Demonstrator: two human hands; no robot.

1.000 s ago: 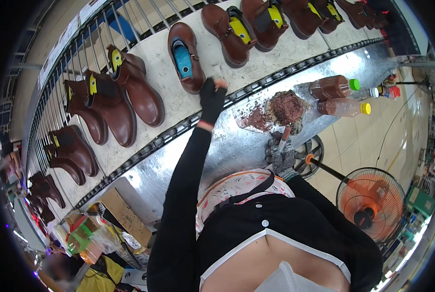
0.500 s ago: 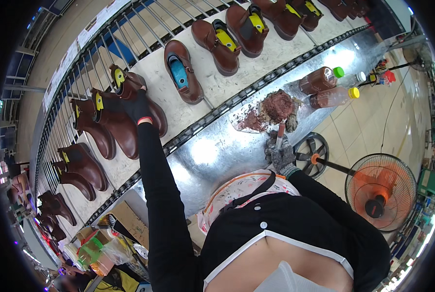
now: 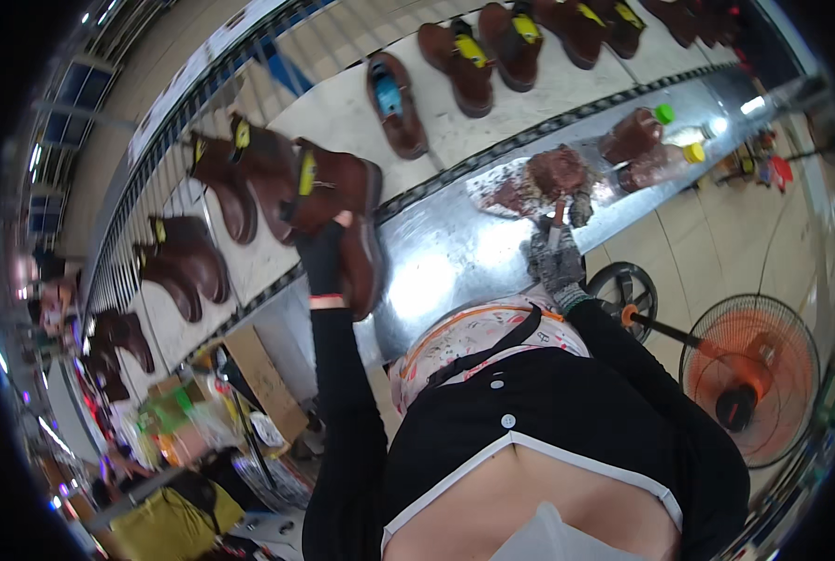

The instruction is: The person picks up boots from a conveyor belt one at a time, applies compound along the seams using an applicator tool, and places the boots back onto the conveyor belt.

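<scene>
My left hand [image 3: 324, 257], in a black glove, grips a brown boot [image 3: 343, 201] with a yellow insert and holds it over the edge of the conveyor belt [image 3: 343, 112]. My right hand [image 3: 556, 257], in a grey glove, holds a brush [image 3: 558, 217] over the shiny metal bench [image 3: 455, 252]. The brush points at a brown pile of polish [image 3: 553, 173] on the bench. More brown boots [image 3: 221, 182] lie on the belt to the left, and other shoes [image 3: 464, 61] ride further right.
Two bottles of brown liquid [image 3: 637, 140] lie on the bench at the right. An orange floor fan [image 3: 749, 374] stands on the tiled floor at right. A cardboard box [image 3: 259, 383] and bags sit at lower left. Another person [image 3: 48, 304] stands far left.
My left hand reached left along the belt, took hold of a brown boot and lifted it toward me. The view swung left. My right hand stayed at the bench.
</scene>
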